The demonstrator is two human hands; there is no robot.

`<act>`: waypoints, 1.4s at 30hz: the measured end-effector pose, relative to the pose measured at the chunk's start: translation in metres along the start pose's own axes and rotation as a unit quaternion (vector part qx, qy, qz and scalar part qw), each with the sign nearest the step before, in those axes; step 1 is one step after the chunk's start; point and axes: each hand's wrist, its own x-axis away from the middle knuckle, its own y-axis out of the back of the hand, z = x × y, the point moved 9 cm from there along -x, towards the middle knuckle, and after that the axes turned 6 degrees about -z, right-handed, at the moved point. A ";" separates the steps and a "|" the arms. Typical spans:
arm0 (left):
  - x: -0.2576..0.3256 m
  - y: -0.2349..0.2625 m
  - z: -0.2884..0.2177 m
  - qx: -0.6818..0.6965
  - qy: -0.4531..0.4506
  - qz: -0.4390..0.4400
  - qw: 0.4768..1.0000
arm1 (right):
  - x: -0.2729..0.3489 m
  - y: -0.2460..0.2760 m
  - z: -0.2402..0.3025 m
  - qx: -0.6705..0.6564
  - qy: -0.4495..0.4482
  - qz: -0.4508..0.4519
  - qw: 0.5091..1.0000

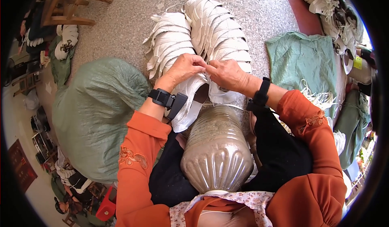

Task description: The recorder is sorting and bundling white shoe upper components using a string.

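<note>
My left hand (184,70) and my right hand (230,73) meet at the fingertips, both pinched closed. Whatever lies between the fingers is too small to make out. Just beyond and under them, two curved rows of nested white woven pieces, which look like shoe uppers, lie on the speckled floor: a left row (172,36) and a right row (214,28). A single white piece (183,119) hangs at the near end, below my left wrist. Between my legs lies a large ribbed, see-through plastic bottle (216,158), its rounded end toward me.
A bulging green woven sack (97,121) stands close on my left. A flat green sack (304,56) with loose white strips (312,97) lies to the right. A wooden stool (71,6) is far left, more white bundles (324,2) far right, and a red plastic object (106,206) lower left.
</note>
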 end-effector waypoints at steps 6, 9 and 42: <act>-0.004 0.004 -0.001 -0.097 -0.048 -0.129 0.986 | 0.018 -0.013 0.004 0.037 -0.040 0.103 0.993; -0.005 0.008 0.000 -0.121 -0.053 -0.188 0.973 | 0.025 -0.019 0.014 0.039 -0.032 0.124 0.991; 0.014 0.035 -0.025 -0.254 -0.128 -0.308 0.908 | 0.039 -0.017 0.066 -0.336 -0.055 0.134 0.931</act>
